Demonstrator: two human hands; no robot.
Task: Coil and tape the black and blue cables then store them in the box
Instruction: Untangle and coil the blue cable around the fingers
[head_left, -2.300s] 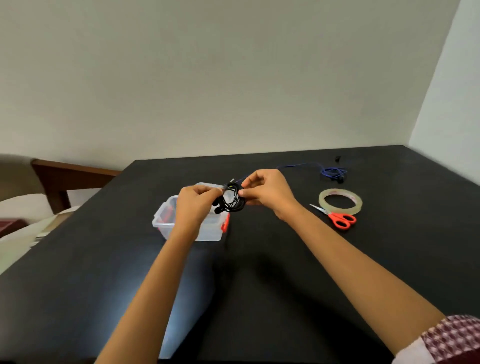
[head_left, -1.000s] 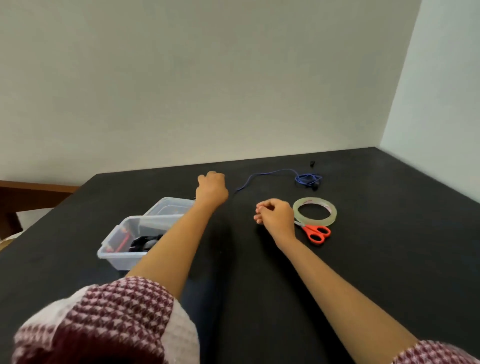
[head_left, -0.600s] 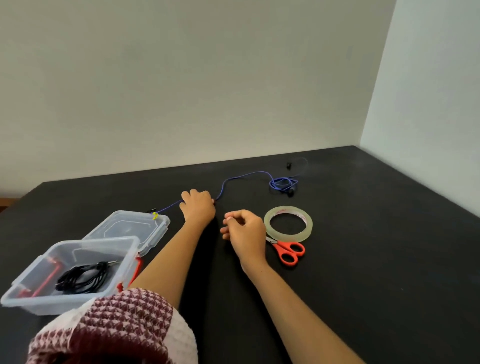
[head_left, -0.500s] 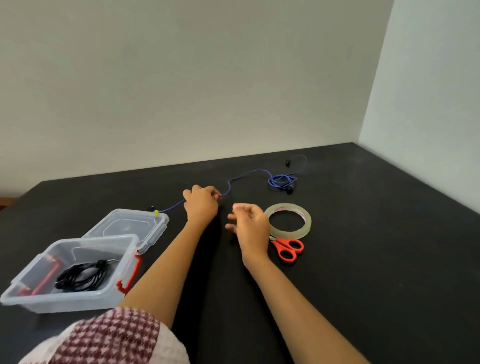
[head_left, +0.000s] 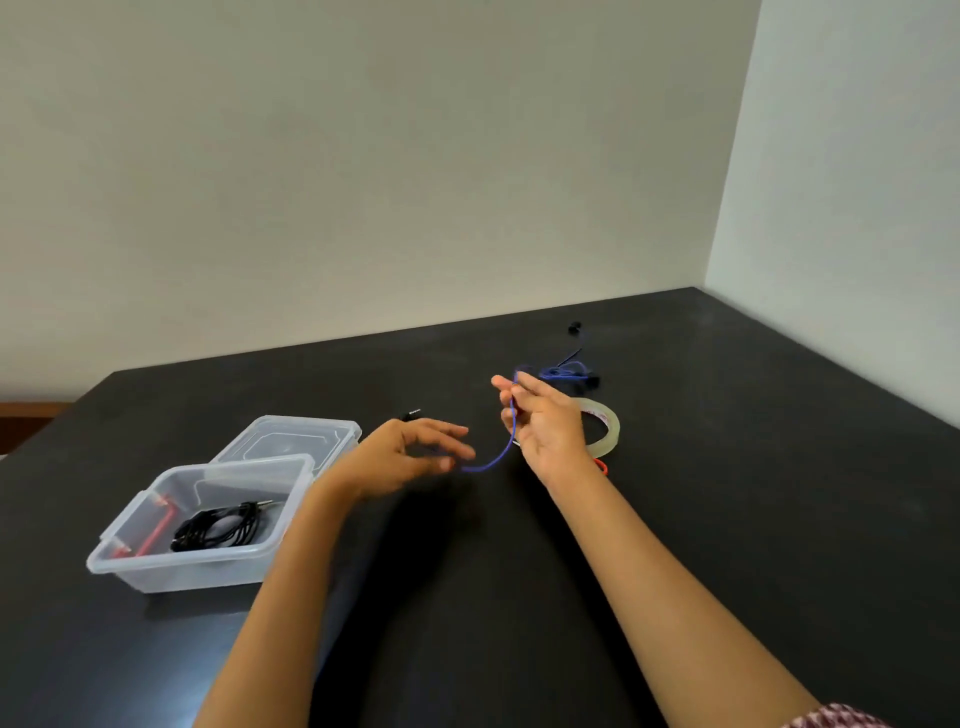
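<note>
Blue cable (head_left: 491, 462) sags in a short arc between a person's two hands above a black table (head_left: 727, 519). The right hand (head_left: 548, 431), raised off the surface, pinches the strand near its fingertips. From there the cable runs on, away from the person, to a loose tangle lying just beyond that hand. The left hand (head_left: 400, 457), lower and nearer the body, stretches its fingers towards the low end of the arc; blur hides whether it grips the strand or only touches it.

The uncoiled length lies past the right hand, running away and slightly outward. That hand looks the nearer one to draw the slack in, with the left placed to gather the loops.

The black cable (head_left: 218, 527) lies coiled inside the clear box (head_left: 208, 569), out beyond the left wrist, with the lid (head_left: 291, 434) off and touching the box's far side. A tape roll (head_left: 610, 423) sits just behind the right hand, and the orange scissors (head_left: 601, 464) are mostly hidden by its wrist.
</note>
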